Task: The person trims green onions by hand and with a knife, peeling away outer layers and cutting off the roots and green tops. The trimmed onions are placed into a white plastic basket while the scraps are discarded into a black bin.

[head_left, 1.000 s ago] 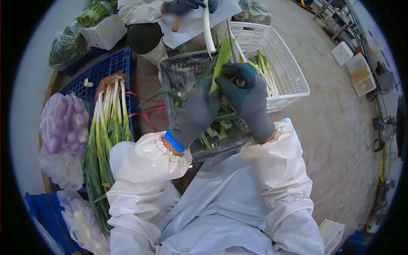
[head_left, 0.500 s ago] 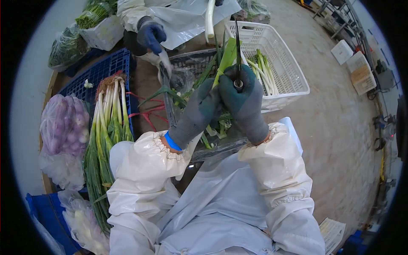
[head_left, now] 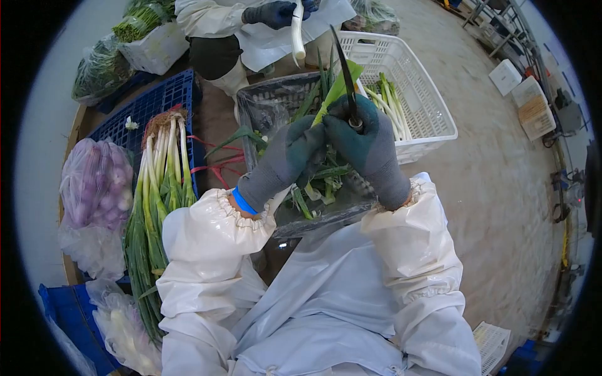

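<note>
In the head view my left hand (head_left: 295, 150), in a grey-green glove, is closed around a leek-like green onion (head_left: 342, 84). Its green leaf end points away from me, and a white stalk shows under my left wrist. My right hand (head_left: 370, 141), gloved the same way, grips a knife (head_left: 345, 66) with its dark, narrow blade pointing up and away. Both hands meet over a dark crate (head_left: 269, 94) lined with clear plastic, where cut green leaves (head_left: 329, 178) lie. My right fingertips are partly hidden against the onion.
A white basket (head_left: 433, 106) holding trimmed green onions (head_left: 389, 106) stands at the right. To the left, a bundle of green onions (head_left: 166, 163) lies on a blue pallet (head_left: 141, 103), beside bagged purple onions (head_left: 97, 182). Across from me, a co-worker's gloved hands (head_left: 276, 14) hold a white stalk (head_left: 297, 37).
My right hand has shifted slightly right, and the knife blade now tilts left. The co-worker's lowered hand has risen from the crate's side to the white stalk.
</note>
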Demonstrator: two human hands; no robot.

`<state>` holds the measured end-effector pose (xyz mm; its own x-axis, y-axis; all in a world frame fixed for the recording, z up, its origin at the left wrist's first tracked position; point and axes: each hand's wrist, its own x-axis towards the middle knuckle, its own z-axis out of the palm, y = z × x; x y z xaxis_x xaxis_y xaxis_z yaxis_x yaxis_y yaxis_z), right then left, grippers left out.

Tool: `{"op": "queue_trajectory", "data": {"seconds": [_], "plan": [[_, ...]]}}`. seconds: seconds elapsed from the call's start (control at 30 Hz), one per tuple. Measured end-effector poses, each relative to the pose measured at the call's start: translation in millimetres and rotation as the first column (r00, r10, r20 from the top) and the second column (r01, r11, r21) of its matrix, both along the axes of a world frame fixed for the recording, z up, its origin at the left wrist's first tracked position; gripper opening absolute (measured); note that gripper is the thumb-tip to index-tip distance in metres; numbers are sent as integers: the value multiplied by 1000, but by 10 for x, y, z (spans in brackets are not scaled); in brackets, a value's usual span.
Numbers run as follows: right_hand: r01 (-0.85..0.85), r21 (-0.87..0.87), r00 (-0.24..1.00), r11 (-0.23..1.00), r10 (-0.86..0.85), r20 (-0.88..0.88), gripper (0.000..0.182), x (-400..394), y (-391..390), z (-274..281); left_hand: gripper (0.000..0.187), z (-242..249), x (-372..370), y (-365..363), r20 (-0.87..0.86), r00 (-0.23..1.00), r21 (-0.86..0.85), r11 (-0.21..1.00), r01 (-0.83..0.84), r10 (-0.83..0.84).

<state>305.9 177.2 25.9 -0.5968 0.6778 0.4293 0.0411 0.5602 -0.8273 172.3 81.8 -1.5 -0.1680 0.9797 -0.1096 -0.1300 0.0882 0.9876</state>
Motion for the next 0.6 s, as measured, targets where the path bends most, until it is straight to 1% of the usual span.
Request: {"op": "queue_trajectory", "data": {"seconds": [0.1, 0.13, 0.2, 0.3, 0.33, 0.37, 0.43, 0.5, 0.53, 0.6], "plan": [[7, 42, 1000, 999, -8, 10, 12, 19, -1, 0, 31, -125, 20, 38, -15, 1000, 150, 989, 9, -7], [-40, 6, 999, 999, 40, 5, 12, 21, -13, -36, 33, -157, -12, 39, 141, 990, 96, 995, -2, -12], [-132, -64, 991, 989, 132, -9, 12, 21, -56, -114, 37, -184, -95, 41, 439, 898, -15, 1000, 4, 3], [129, -67, 984, 989, -136, -114, 10, -5, -65, 38, 40, -160, -77, 105, 305, 949, 132, 990, 40, -79], [62, -461, 971, 885, -160, -177, 8, 44, -104, 224, 39, -145, -38, 113, 341, 938, 143, 990, 9, -58], [101, -438, 929, 893, -243, -280, 10, 21, 41, 144, 39, -128, 9, 106, 376, 926, 151, 988, -23, -35], [208, -398, 894, 894, -338, -294, 16, 60, 183, 132, 39, -113, 33, 102, 428, 904, 169, 983, -69, -10], [169, -386, 906, 907, -297, -301, 19, 47, 183, 116, 39, -122, 18, 96, 462, 887, 186, 978, -95, -2], [150, -380, 912, 913, -276, -304, 20, 28, 162, 132, 40, -116, 21, 95, 435, 901, 208, 972, -107, 6], [125, -518, 959, 846, -238, -157, 23, 17, -3, 230, 41, -104, 49, 99, 383, 923, 253, 959, -127, 21]]}}
